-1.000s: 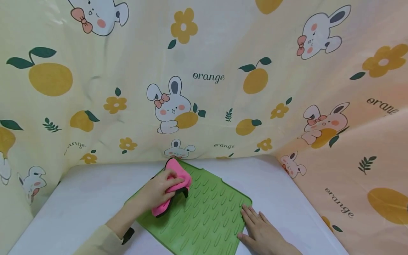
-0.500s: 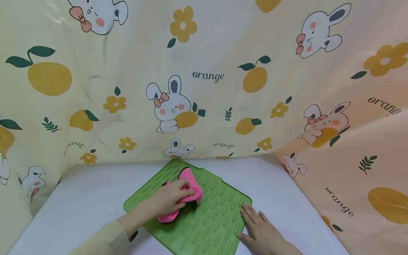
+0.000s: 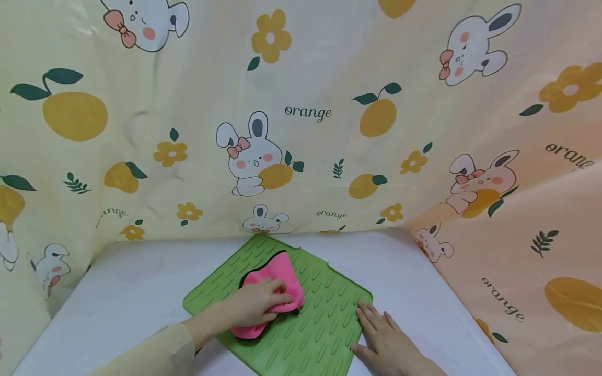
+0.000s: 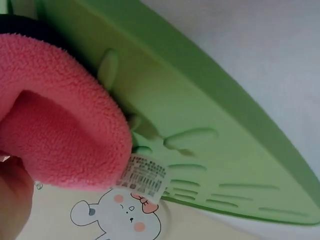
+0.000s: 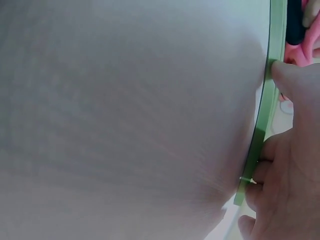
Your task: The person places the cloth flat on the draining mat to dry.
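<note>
A: What is the left hand (image 3: 256, 304) holding?

B: It is gripping a fuzzy pink cloth with a black edge (image 3: 285, 270). The fingers are curling into it, and the cloth is bunching up in folds.

A: Where is the cloth lying?

B: It is resting on a flat green mat with long raised bumps (image 3: 324, 308), near the middle. Up close, a small white tag with black printing (image 4: 144, 177) is poking out by the cloth's edge.

A: And what is the right hand (image 3: 388, 339) doing?

B: It is holding nothing. Its fingers are lying straight and a bit apart, and the fingertips and thumb are touching the mat's right edge.

A: What is the mat lying on?

B: It is lying on a smooth white table (image 3: 131, 277), with one corner pointing to the back.

A: What is hanging behind?

B: A pale yellow sheet with bunnies, flowers and oranges (image 3: 197, 99) is standing up around the table. A cream sleeve (image 3: 152, 350) is covering the left arm.
</note>
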Demonstrator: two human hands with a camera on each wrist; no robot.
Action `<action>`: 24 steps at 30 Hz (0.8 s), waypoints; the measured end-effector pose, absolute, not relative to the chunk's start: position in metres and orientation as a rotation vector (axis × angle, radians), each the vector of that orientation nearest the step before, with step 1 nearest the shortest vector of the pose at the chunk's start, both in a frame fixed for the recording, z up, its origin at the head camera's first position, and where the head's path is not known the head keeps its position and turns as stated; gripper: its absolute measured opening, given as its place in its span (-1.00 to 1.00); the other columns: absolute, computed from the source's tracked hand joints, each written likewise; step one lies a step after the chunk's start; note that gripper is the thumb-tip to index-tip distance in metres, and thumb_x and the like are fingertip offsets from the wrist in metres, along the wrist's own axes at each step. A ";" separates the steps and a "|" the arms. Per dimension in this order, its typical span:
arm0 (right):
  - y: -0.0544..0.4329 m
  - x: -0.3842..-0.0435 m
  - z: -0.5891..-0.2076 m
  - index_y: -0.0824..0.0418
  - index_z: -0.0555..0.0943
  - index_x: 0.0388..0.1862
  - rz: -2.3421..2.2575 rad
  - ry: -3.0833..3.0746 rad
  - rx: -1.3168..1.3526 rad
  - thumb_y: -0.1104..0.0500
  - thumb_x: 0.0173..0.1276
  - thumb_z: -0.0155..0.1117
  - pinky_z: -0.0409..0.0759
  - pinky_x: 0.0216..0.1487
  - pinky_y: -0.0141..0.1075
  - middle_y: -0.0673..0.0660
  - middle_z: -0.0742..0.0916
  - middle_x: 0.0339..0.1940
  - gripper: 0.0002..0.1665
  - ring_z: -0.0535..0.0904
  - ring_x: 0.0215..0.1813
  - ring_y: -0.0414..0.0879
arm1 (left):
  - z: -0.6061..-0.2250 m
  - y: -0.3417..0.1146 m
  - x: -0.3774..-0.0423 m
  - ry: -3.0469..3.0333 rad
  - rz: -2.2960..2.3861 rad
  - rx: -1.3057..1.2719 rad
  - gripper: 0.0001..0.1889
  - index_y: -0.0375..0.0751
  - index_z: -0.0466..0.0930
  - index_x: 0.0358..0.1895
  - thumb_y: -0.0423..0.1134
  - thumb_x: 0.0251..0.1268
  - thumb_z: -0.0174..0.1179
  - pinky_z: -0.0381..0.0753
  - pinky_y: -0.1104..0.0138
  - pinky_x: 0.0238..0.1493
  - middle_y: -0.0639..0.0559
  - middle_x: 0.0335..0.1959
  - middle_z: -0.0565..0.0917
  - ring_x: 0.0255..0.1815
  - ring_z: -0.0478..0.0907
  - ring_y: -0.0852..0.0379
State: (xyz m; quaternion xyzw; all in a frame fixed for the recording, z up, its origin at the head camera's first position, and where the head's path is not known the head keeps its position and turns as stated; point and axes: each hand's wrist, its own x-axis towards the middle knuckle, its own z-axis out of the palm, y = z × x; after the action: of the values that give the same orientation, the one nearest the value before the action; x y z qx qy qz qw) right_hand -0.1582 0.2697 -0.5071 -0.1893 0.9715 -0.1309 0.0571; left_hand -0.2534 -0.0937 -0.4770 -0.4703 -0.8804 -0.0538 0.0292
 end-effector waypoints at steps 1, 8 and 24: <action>0.270 -0.158 -0.507 0.40 0.28 0.58 -0.396 2.948 -0.568 -0.40 0.51 0.08 0.06 0.55 0.36 0.30 0.28 0.66 0.05 0.14 0.65 0.29 | -0.478 -0.094 -0.253 -2.724 -0.142 -1.449 -0.51 0.17 0.59 0.38 -0.10 0.41 0.37 0.66 0.31 0.06 0.07 0.20 0.52 0.15 0.52 0.12; 0.267 -0.160 -0.504 0.39 0.32 0.57 -0.380 2.976 -0.558 -0.40 0.47 0.14 0.01 0.56 0.36 0.29 0.32 0.64 0.05 0.18 0.64 0.28 | -0.475 -0.096 -0.251 -2.736 -0.113 -1.429 -0.49 0.19 0.57 0.40 -0.07 0.42 0.35 0.69 0.24 0.08 0.06 0.25 0.54 0.24 0.53 0.04; 0.226 -0.174 -0.486 0.23 0.58 0.37 -0.731 3.252 -0.848 0.01 0.38 0.47 0.59 0.27 0.11 0.13 0.60 0.43 -0.35 0.56 0.38 0.14 | -0.462 -0.111 -0.243 -2.756 -0.344 -1.239 -0.32 0.13 0.53 0.45 0.30 0.32 0.31 0.41 -0.11 0.43 0.12 0.39 0.53 0.42 0.45 0.06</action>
State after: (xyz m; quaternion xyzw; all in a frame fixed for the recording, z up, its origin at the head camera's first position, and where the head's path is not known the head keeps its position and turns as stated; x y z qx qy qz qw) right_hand -0.1737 0.2262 -0.4857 -0.2438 0.9351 -0.2103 -0.1482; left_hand -0.2429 -0.1111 -0.4623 -0.4069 -0.9051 -0.1129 0.0503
